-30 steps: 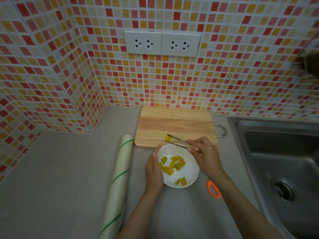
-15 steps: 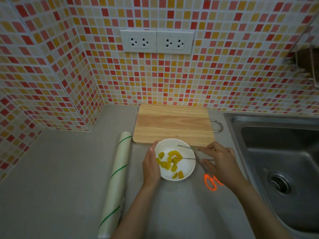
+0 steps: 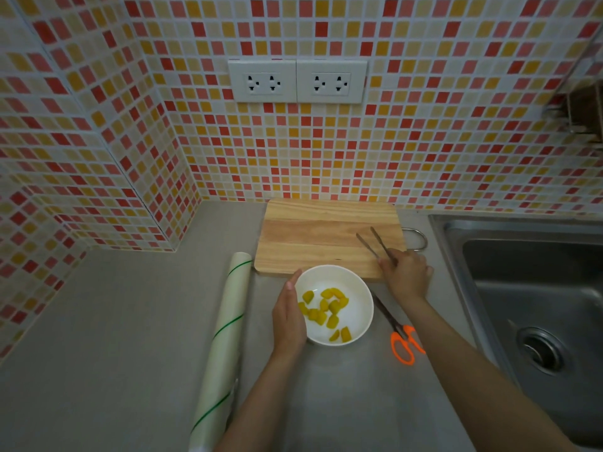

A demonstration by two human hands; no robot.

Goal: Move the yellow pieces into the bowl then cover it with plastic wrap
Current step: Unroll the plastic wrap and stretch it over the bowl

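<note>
A white bowl (image 3: 354,288) sits on the grey counter just in front of the wooden cutting board (image 3: 313,236). Several yellow pieces (image 3: 324,309) lie inside the bowl; the board's surface shows none. My left hand (image 3: 288,316) rests against the bowl's left rim. My right hand (image 3: 406,272) is at the board's right front corner, holding metal tongs (image 3: 375,244) whose tips point away over the board with nothing between them. A roll of plastic wrap (image 3: 225,340) with green stripes lies to the left of the bowl.
Orange-handled scissors (image 3: 403,344) lie on the counter right of the bowl, partly under my right forearm. A steel sink (image 3: 528,288) fills the right side. Tiled walls with two sockets (image 3: 297,81) close off the back and left.
The tongs carried a yellow piece from the board to the bowl and dropped it. My right hand then moved the tongs back to the board's right side. The left hand stayed on the bowl.
</note>
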